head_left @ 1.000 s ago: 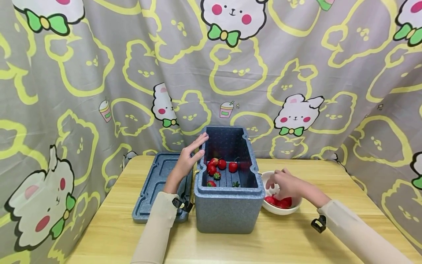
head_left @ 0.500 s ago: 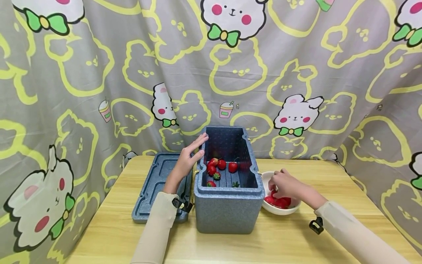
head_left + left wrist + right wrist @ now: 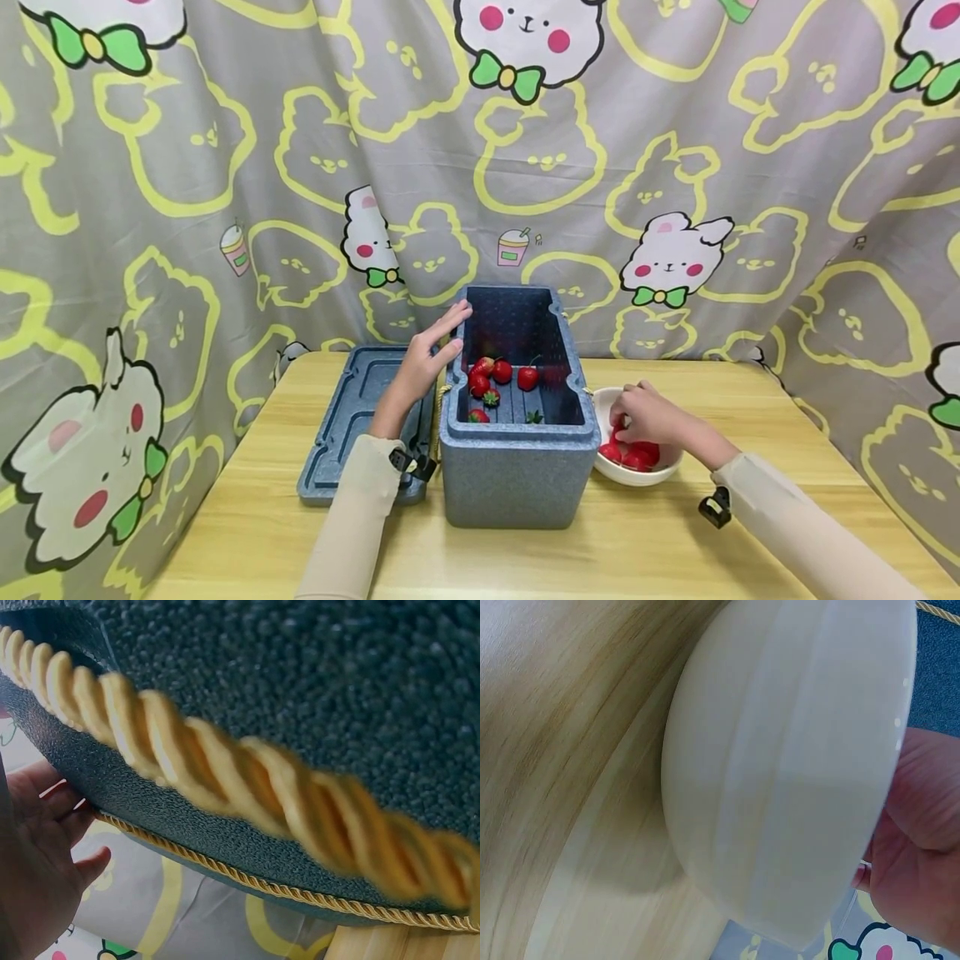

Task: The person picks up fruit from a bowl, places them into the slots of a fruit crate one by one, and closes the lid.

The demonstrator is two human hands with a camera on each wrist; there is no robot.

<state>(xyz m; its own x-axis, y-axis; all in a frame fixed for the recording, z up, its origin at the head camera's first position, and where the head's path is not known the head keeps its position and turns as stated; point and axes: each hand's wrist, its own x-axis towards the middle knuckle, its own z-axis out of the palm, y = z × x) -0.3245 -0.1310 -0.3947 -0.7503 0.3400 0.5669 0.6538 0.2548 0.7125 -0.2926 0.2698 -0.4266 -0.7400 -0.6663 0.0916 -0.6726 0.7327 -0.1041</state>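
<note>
Grey-blue box (image 3: 517,487) stands open on worktop (image 3: 510,567). Just right of box, white bowl (image 3: 637,479) with red fruit (image 3: 637,458); right hand (image 3: 652,414) reaches in, fingers pinching one piece. Left of box, lid (image 3: 352,437) lies flat. Inside box, more red fruit (image 3: 528,378). At box's left rim, left hand (image 3: 420,367), fingers straight, thumb apart. Behind box, patterned curtain (image 3: 450,167).

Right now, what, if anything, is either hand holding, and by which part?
The right hand seems to pinch a red fruit in the white bowl; which part is hidden. The left hand holds nothing, resting on the rim of the blue box.
</note>
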